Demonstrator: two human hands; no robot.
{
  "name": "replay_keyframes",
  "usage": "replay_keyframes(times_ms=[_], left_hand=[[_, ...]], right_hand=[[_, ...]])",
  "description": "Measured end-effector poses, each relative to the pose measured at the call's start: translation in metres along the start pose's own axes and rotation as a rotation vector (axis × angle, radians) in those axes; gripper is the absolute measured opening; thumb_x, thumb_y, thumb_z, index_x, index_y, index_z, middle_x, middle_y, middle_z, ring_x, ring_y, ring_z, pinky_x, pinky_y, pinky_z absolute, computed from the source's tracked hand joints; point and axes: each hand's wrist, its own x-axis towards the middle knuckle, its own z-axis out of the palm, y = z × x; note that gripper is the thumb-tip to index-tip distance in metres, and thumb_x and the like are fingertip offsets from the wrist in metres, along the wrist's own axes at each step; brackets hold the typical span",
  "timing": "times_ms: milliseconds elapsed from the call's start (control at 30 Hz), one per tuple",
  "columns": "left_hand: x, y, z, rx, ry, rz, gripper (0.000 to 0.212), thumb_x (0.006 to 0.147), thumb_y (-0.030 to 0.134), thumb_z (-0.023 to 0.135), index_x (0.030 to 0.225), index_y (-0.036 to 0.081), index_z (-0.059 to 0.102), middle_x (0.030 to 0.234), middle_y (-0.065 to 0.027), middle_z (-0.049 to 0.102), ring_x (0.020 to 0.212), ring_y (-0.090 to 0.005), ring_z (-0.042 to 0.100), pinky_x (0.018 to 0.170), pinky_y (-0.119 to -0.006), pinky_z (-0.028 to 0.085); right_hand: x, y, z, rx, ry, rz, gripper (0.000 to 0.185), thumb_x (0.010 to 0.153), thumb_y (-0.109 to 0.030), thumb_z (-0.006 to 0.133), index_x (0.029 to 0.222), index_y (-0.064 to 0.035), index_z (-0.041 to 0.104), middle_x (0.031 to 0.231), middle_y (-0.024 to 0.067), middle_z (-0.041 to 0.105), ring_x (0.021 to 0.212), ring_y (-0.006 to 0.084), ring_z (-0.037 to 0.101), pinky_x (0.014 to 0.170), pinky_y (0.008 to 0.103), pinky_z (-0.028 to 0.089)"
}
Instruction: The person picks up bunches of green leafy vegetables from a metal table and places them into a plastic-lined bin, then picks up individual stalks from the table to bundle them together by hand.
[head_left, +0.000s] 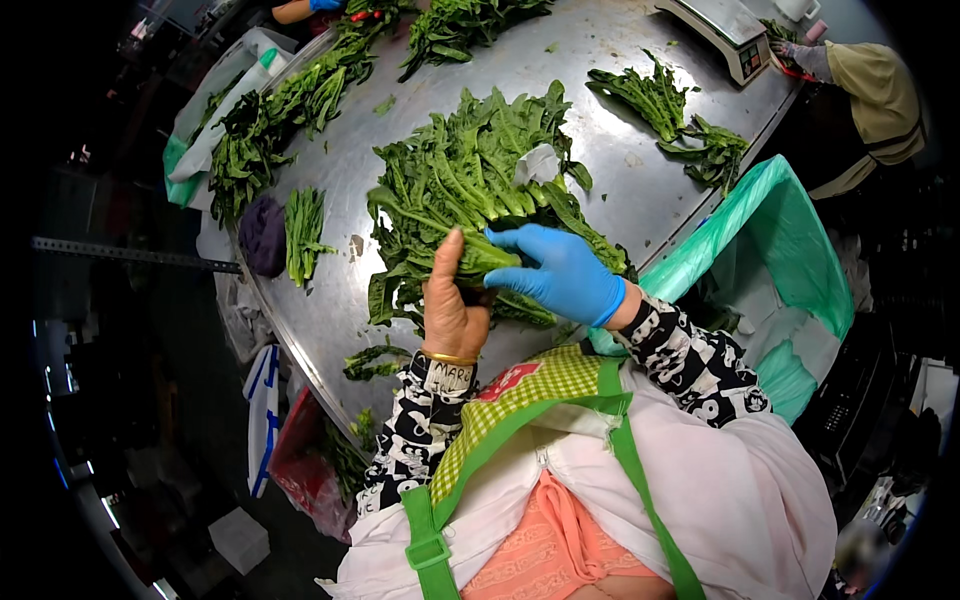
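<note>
My bare left hand (454, 315), with a gold bangle at the wrist, holds a small head of leafy greens (484, 253) with the thumb on top. My right hand (562, 274) wears a blue glove; its thumb and fingers curve around the pale stem end of that head. Both hands are above the near edge of a large pile of leafy greens (465, 161), whose stems mostly point toward me. A crumpled white scrap (538, 163) lies on the pile. Below the pile is a metal table (330, 330).
More greens (255, 146) line the left edge, near a purple cloth bundle (262, 236) and a small bunch (304, 232). Loose greens (645, 97) lie right, below a weighing scale (720, 34). A green-lined bin (795, 225) stands at my right. A person (870, 97) is beyond it.
</note>
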Motion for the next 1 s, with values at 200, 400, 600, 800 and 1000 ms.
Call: replay_keyframes(times_ms=[200, 400, 600, 800, 1000], left_hand=[[-0.001, -0.006, -0.005, 0.187, -0.018, 0.089, 0.026, 0.079, 0.016, 0.069, 0.1, 0.002, 0.061, 0.095, -0.0041, 0.062, 0.083, -0.0139, 0.06, 0.073, -0.028, 0.05], [0.002, -0.025, -0.014, 0.572, -0.041, 0.584, 0.033, 0.077, 0.008, 0.07, 0.107, 0.0, 0.057, 0.099, -0.0061, 0.061, 0.084, -0.0159, 0.059, 0.078, -0.03, 0.048], [0.003, -0.011, -0.02, 0.302, -0.019, 0.441, 0.032, 0.076, 0.008, 0.07, 0.106, 0.001, 0.059, 0.095, -0.0055, 0.062, 0.086, -0.0169, 0.06, 0.078, -0.032, 0.049], [0.002, -0.014, 0.0, 0.093, 0.023, 0.181, 0.032, 0.082, 0.018, 0.066, 0.11, 0.006, 0.057, 0.1, -0.0041, 0.061, 0.089, -0.0144, 0.058, 0.08, -0.029, 0.047], [-0.002, -0.016, -0.009, 0.293, -0.217, 0.225, 0.043, 0.075, 0.016, 0.073, 0.112, 0.007, 0.053, 0.104, -0.0039, 0.059, 0.09, -0.0139, 0.056, 0.073, -0.028, 0.048]], right_hand=[[0.002, 0.0, -0.006, 0.483, -0.223, 0.524, 0.03, 0.086, -0.03, 0.059, 0.086, -0.0005, 0.063, 0.068, -0.0009, 0.056, 0.064, 0.0051, 0.05, 0.058, 0.0224, 0.042], [0.004, 0.009, 0.024, 0.896, 0.216, 0.627, 0.03, 0.089, -0.027, 0.054, 0.078, -0.0007, 0.063, 0.065, 0.0011, 0.056, 0.06, 0.009, 0.049, 0.059, 0.0251, 0.042], [-0.008, 0.027, 0.012, 0.169, -0.332, 0.443, 0.027, 0.082, -0.022, 0.063, 0.1, -0.003, 0.062, 0.081, 0.0054, 0.064, 0.075, 0.0128, 0.06, 0.064, 0.0263, 0.047], [-0.016, 0.008, 0.004, -0.371, 0.15, -0.216, 0.036, 0.072, -0.018, 0.069, 0.103, -0.0059, 0.057, 0.082, 0.0086, 0.054, 0.072, 0.0275, 0.053, 0.063, 0.0346, 0.041], [-0.024, 0.011, 0.016, 0.058, 0.165, -0.023, 0.012, 0.081, -0.014, 0.058, 0.087, -0.0035, 0.059, 0.07, 0.0096, 0.053, 0.064, 0.0245, 0.052, 0.059, 0.031, 0.039]])
